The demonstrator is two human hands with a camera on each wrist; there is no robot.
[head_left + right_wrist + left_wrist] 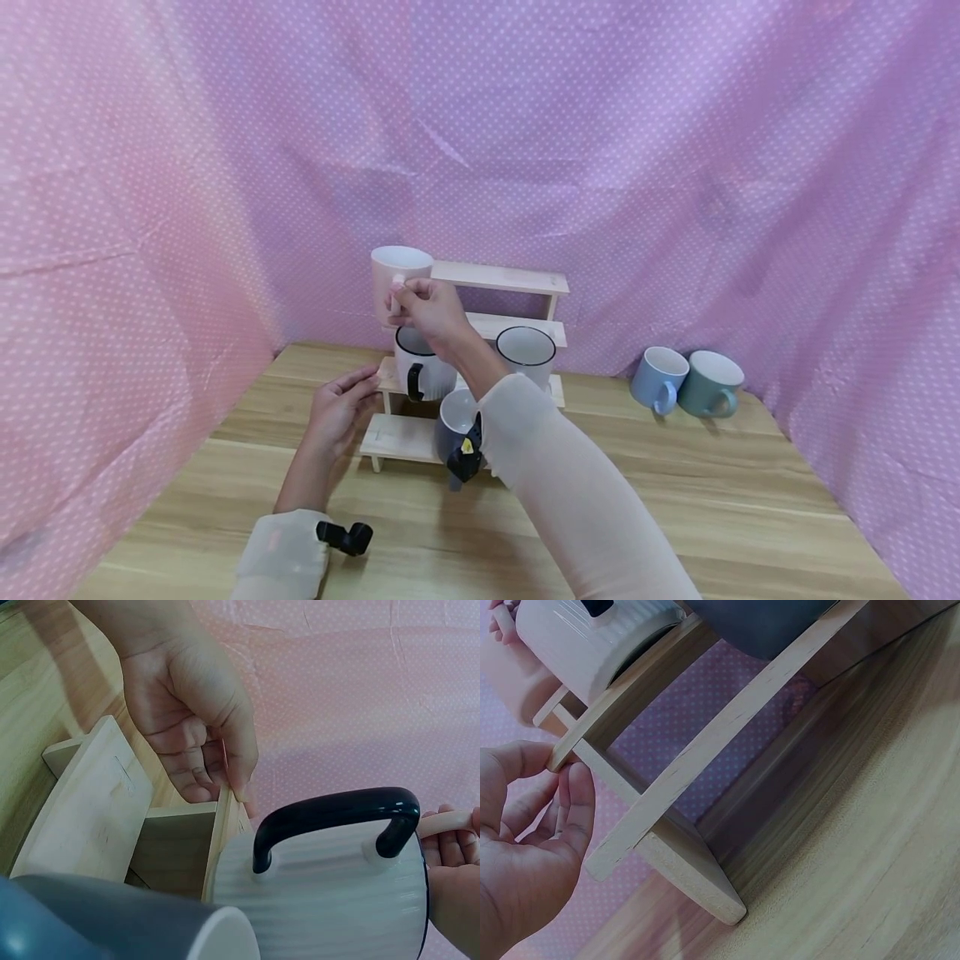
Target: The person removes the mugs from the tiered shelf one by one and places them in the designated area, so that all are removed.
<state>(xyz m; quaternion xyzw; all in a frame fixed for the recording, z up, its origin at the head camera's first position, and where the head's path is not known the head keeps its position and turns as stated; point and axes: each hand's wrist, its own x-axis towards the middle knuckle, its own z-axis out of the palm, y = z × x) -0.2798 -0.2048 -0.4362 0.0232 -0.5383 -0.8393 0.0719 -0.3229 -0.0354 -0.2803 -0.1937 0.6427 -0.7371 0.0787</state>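
Note:
My right hand grips the handle of a pale pink mug, upright at the upper left end of a wooden stepped rack. Whether the mug's base touches a step cannot be told. My left hand pinches the left end of a rack board between thumb and fingers, as the left wrist view shows. Just below the pink mug stands a ribbed white mug with a black handle. A second black-rimmed white mug is partly behind my right forearm. On the lowest step sits a dark grey-blue mug.
A light blue mug and a green mug stand side by side on the wood-grain table, at the right. Pink dotted cloth hangs behind and at both sides. Each wrist carries a small black camera.

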